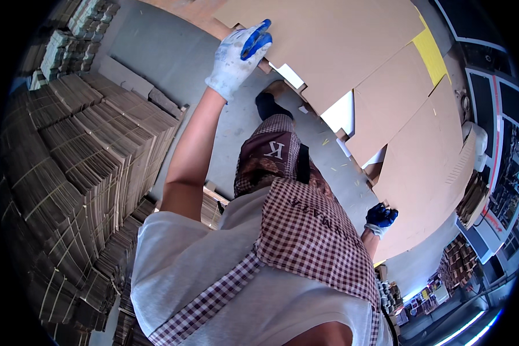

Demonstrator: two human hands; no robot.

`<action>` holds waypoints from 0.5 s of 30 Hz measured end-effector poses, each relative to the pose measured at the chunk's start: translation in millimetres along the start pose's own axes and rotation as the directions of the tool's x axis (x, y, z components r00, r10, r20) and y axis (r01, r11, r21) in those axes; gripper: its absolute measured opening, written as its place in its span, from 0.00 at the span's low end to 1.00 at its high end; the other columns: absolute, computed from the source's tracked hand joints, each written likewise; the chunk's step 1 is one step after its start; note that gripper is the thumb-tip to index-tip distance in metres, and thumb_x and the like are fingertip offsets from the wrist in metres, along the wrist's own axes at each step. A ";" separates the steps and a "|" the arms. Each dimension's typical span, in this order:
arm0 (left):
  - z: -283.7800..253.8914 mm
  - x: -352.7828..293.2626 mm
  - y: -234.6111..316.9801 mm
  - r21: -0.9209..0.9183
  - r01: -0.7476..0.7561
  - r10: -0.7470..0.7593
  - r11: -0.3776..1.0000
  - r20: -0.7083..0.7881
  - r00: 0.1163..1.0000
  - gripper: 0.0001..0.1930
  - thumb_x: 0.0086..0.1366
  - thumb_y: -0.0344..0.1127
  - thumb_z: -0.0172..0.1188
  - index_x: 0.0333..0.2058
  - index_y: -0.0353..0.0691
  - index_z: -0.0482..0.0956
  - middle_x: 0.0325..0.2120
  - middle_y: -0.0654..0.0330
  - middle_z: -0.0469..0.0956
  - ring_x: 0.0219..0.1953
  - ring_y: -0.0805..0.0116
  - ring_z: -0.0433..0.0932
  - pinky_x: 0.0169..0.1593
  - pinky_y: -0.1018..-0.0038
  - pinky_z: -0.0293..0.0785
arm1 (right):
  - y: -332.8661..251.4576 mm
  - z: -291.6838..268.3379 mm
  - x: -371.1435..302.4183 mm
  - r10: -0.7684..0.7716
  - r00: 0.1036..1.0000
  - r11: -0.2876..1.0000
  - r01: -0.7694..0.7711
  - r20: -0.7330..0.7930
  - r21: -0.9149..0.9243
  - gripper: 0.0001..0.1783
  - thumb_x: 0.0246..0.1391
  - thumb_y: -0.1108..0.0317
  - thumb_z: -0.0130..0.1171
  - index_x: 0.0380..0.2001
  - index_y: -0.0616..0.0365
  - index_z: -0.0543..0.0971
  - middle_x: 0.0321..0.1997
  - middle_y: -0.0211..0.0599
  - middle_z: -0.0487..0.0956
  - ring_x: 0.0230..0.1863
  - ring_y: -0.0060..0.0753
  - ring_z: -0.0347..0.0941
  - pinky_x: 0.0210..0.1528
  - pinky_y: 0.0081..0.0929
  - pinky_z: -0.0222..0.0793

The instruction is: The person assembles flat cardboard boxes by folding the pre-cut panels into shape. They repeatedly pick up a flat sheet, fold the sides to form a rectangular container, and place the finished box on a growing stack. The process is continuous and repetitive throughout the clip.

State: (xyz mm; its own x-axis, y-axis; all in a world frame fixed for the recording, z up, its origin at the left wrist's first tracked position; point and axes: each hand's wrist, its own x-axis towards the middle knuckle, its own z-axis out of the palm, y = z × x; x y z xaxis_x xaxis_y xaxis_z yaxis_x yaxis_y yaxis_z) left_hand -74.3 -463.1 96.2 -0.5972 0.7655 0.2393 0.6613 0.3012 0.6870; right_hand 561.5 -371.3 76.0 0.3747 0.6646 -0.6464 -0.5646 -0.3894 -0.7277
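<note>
A large brown cardboard sheet point(334, 34), with notched flaps along its near edge, spans from the upper middle to the right. My left hand point(239, 57), in a white glove with blue-coated fingers, is closed over the left part of that edge. Its fingertips bend onto the board's upper face, and the underside of the grip is hidden. At the near right part of the edge, my right hand point(380, 218) is curled on the cardboard in a blue-coated glove. White patches point(341, 112) show in the gaps between the flaps.
Tall strapped stacks of flat cardboard point(92, 150) stand along the left. Yellow strips point(429, 55) lie at the sheet's far edge. Beyond it, a machine with dark panels point(490, 115) rises at the right. Small scraps dot the grey floor point(334, 161) below the sheet.
</note>
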 end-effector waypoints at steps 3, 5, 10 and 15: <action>-3.7 -14.9 -13.9 -0.076 0.059 -0.062 0.995 -0.036 0.997 0.21 0.62 0.45 0.62 0.53 0.48 0.78 0.44 0.53 0.81 0.46 0.52 0.78 0.51 0.61 0.72 | 6.9 45.8 -36.0 -0.124 0.976 0.992 0.116 -0.180 -0.053 0.13 0.55 0.48 0.61 0.22 0.38 0.78 0.15 0.15 0.74 0.21 0.22 0.71 0.42 0.30 0.72; 3.6 -28.0 -35.2 -0.133 0.094 -0.106 0.987 -0.087 0.991 0.21 0.62 0.45 0.62 0.53 0.48 0.78 0.44 0.53 0.81 0.46 0.52 0.78 0.51 0.61 0.73 | 1.4 25.5 -26.0 -0.114 0.993 0.992 0.115 0.016 -0.050 0.11 0.55 0.51 0.62 0.30 0.44 0.80 0.25 0.18 0.79 0.34 0.26 0.76 0.47 0.31 0.73; 4.2 -63.6 -48.1 -0.306 0.350 -0.378 0.885 -0.035 0.925 0.20 0.63 0.41 0.62 0.53 0.46 0.78 0.45 0.53 0.81 0.43 0.53 0.79 0.48 0.64 0.75 | -7.6 -12.1 8.9 0.055 0.947 0.997 -0.037 0.316 -0.062 0.14 0.54 0.51 0.60 0.23 0.47 0.77 0.17 0.18 0.73 0.26 0.24 0.70 0.42 0.27 0.72; 8.8 -130.7 -82.4 -0.385 0.689 -0.707 0.614 0.121 0.697 0.17 0.69 0.34 0.57 0.55 0.39 0.76 0.38 0.65 0.83 0.32 0.79 0.76 0.40 0.82 0.71 | 9.7 -1.7 11.7 0.024 0.999 0.997 -0.022 0.027 -0.069 0.20 0.57 0.50 0.55 0.15 0.43 0.67 0.11 0.15 0.60 0.19 0.22 0.60 0.36 0.22 0.65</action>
State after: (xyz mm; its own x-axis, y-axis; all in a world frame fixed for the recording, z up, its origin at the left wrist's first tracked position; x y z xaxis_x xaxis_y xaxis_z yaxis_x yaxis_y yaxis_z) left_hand -46.7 -583.1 2.3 -0.8287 0.3894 -0.4020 -0.1806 0.4938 0.8506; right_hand 561.6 -368.4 61.0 0.3410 0.6723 -0.6571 -0.5203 -0.4472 -0.7276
